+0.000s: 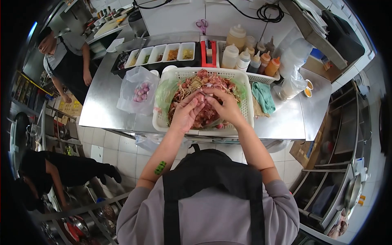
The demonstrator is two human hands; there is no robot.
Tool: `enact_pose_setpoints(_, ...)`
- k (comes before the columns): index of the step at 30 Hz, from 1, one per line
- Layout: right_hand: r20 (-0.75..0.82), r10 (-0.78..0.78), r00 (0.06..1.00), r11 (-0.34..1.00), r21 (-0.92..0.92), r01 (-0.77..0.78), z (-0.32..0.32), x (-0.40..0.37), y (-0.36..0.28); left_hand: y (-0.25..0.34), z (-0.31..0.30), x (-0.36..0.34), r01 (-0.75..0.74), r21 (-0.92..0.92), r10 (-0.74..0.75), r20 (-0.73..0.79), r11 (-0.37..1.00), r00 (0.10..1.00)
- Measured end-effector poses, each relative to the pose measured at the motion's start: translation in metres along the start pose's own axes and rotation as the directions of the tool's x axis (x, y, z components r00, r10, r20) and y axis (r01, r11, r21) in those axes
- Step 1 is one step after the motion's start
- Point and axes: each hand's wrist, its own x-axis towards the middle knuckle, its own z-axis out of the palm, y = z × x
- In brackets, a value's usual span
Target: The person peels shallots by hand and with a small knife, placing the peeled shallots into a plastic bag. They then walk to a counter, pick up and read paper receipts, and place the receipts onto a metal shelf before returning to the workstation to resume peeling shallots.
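Over a white plastic basket my two hands meet. The basket is lined with a green bag and heaped with reddish shallots and loose dry skins. My left hand has its fingers closed round a small pinkish shallot. Thumb and fingers of my right hand pinch at the top of the same shallot; the fingertips partly hide it. Left of the basket, a clear plastic bag lies open with several purple shallots inside.
Behind the basket stand a tray of white ingredient containers, a red holder and sauce bottles. A green cloth and a filled plastic bag lie to the right. Two people are at the left, away from my hands.
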Motion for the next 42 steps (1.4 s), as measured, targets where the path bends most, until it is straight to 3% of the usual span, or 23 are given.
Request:
enact_pose_setpoints(5, -0.026, 0.054, 0.998, 0.998, -0.009, -0.054, 0.000, -0.003, 0.009, 0.006, 0.004, -0.001, -0.003, -0.003, 0.003, 0.043, 1.000, 0.999)
enact_pose_setpoints(8, -0.021, 0.073, 0.997, 0.997, -0.034, -0.074, 0.005, -0.007, 0.009, 0.002, -0.007, 0.002, -0.027, -0.075, 0.026, -0.006, 0.997, 1.000)
enact_pose_setpoints(10, 0.063, 0.105, 0.992, 0.994, -0.001, -0.105, 0.008, -0.010, 0.000, 0.003, -0.004, 0.002, -0.042, -0.075, 0.039, -0.034, 0.996, 0.999)
enact_pose_setpoints(11, 0.027, -0.017, 0.999, 1.000, 0.005, 0.017, 0.011, -0.009, 0.001, 0.003, -0.003, 0.001, -0.055, -0.074, 0.051, -0.064, 0.996, 0.997)
enact_pose_setpoints(20, 0.030, -0.117, 0.993, 0.993, -0.007, 0.117, 0.019, -0.004, 0.005, -0.003, -0.008, 0.001, -0.133, -0.048, 0.128, -0.098, 0.990, 0.987)
enact_pose_setpoints(26, 0.062, -0.078, 0.995, 0.986, -0.140, 0.086, 0.016, 0.000, -0.005, -0.002, -0.010, 0.000, -0.125, -0.020, 0.122, -0.116, 0.992, 0.986)
enact_pose_setpoints(30, 0.045, -0.101, 0.994, 0.988, -0.109, 0.106, 0.014, 0.003, 0.004, -0.001, -0.009, 0.000, -0.119, -0.013, 0.118, -0.064, 0.993, 0.991)
enact_pose_setpoints(32, 0.011, 0.029, 1.000, 0.991, 0.130, -0.030, 0.011, 0.005, 0.013, -0.001, -0.006, -0.002, -0.102, -0.001, 0.102, 0.004, 0.995, 0.995)
enact_pose_setpoints(37, -0.026, 0.027, 0.999, 0.996, 0.087, -0.024, 0.003, 0.006, 0.012, 0.001, 0.003, -0.004, -0.118, 0.007, 0.118, 0.006, 0.993, 0.993)
enact_pose_setpoints(40, 0.052, 0.083, 0.995, 0.987, 0.136, -0.090, 0.000, 0.004, 0.003, -0.002, -0.007, -0.001, -0.140, -0.016, 0.138, -0.064, 0.990, 0.988)
enact_pose_setpoints(42, 0.234, 0.181, 0.955, 0.972, 0.103, -0.209, -0.003, 0.002, 0.000, -0.003, -0.009, -0.001, -0.155, -0.024, 0.151, -0.117, 0.988, 0.982)
